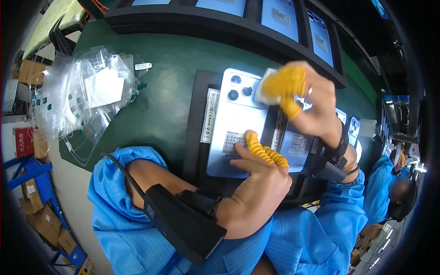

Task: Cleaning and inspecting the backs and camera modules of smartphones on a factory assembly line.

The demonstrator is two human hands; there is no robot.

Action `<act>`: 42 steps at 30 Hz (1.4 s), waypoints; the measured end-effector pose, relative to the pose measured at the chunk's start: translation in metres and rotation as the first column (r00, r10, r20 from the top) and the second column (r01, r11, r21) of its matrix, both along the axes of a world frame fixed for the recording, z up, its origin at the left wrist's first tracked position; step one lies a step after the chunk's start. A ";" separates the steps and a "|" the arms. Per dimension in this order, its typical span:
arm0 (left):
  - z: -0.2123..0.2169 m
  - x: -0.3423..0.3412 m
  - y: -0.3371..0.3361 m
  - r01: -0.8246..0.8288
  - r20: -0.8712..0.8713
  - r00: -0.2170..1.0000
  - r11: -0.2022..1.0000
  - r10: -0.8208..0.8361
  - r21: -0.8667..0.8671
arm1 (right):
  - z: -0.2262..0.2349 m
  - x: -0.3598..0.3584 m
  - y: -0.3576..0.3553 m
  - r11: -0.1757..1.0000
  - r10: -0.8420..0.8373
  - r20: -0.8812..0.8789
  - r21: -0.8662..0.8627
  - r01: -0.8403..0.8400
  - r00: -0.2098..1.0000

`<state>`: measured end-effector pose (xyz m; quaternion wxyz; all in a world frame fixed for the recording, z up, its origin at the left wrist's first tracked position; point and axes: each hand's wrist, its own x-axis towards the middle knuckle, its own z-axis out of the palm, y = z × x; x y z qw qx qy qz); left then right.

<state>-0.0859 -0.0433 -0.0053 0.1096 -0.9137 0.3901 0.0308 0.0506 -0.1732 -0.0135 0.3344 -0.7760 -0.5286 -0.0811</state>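
A light blue smartphone point(238, 121) lies back-up, slightly tilted, in a black tray point(195, 119), its camera block at the far end. My left hand point(256, 188) rests at its near end; the yellow finger cots and the thumb touch the phone's back beside a printed label. These fingers are stretched out and grip nothing. Over the phone's far right corner, my right hand point(316, 98), also in yellow finger cots, pinches a white wiping cloth point(267, 91). The cloth's lower edge meets or hovers over the camera block; I cannot tell which. A second phone point(295, 145) lies to the right, partly hidden.
Clear plastic bags point(73, 110) with a white cloth point(104, 88) on top lie on the left of the green table point(160, 114). A black tray point(183, 28) of several phones runs along the far side. At right, a person in a blue sleeve point(378, 183) sits nearby.
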 end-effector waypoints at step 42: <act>-0.002 0.013 0.004 0.013 0.055 0.998 0.997 -0.009 -0.075 | 0.042 -0.102 -0.212 0.690 -0.709 -0.088 0.121 0.714 0.700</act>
